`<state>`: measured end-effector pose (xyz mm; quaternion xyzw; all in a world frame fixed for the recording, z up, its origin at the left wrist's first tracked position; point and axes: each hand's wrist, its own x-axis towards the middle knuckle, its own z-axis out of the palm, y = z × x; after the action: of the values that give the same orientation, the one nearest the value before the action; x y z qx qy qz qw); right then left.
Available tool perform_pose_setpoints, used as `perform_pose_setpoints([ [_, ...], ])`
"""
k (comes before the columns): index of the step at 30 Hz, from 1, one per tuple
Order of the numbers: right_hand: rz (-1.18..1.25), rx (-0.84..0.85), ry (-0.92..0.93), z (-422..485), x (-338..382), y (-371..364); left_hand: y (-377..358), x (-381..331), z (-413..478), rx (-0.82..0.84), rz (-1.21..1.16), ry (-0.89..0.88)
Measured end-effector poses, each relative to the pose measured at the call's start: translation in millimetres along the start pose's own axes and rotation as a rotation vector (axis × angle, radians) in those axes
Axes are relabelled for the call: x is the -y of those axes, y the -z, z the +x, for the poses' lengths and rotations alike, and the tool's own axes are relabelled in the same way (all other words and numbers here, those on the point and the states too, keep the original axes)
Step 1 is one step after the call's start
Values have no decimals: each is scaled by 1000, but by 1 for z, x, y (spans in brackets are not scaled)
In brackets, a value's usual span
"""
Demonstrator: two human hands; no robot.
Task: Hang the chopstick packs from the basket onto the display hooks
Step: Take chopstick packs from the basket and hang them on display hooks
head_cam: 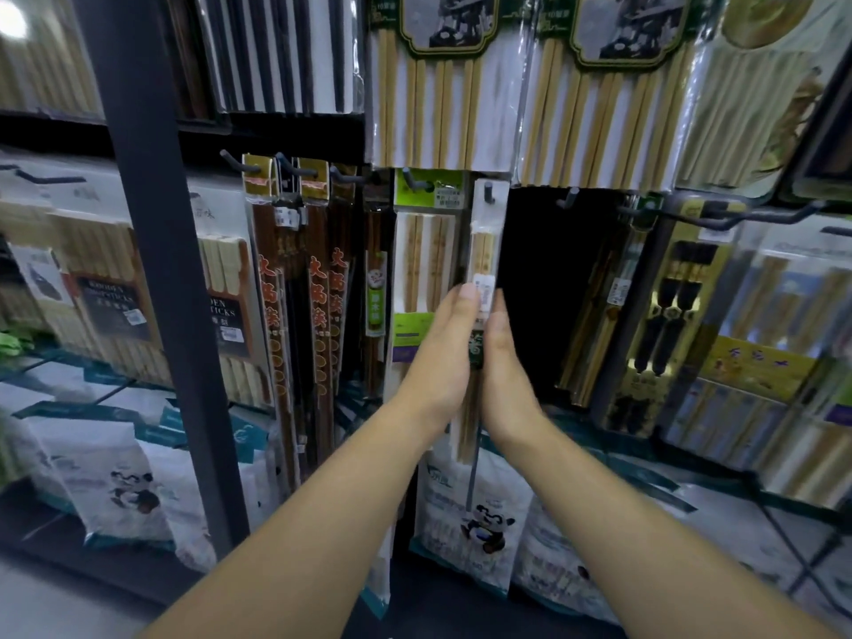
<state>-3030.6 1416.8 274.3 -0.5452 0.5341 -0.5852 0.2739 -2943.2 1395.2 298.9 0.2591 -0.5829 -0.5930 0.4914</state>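
A narrow pack of pale bamboo chopsticks [485,242] hangs from a dark display hook [488,192] in the middle of the rack. My left hand [445,348] and my right hand [502,357] lie flat against its two sides, fingers straight and pointing up, pressing the pack between the palms. The lower end of the pack shows between my wrists. To the right, an empty hook [569,198] sticks out over a dark gap. No basket is in view.
Other chopstick packs hang all around: red-lettered dark ones [295,279] at the left, a green-labelled pack [424,269] just beside my left hand, gold-and-black ones [668,306] at the right, big bamboo sets [433,85] above. A dark upright post [156,269] stands at the left. Bags [484,514] stand below.
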Motion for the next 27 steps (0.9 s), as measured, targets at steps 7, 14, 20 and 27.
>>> perform_pose_setpoints([
  [7,-252,35,-115,-119,-55,27,25,58,-81,-275,206,-147],
  [14,-539,331,-304,-246,-139,37,52,161,-184,-473,417,160],
  [20,-752,714,-607,-337,-256,35,85,250,-294,-420,893,715],
  [27,-839,881,-715,-388,-329,46,96,296,-349,-235,806,891],
])
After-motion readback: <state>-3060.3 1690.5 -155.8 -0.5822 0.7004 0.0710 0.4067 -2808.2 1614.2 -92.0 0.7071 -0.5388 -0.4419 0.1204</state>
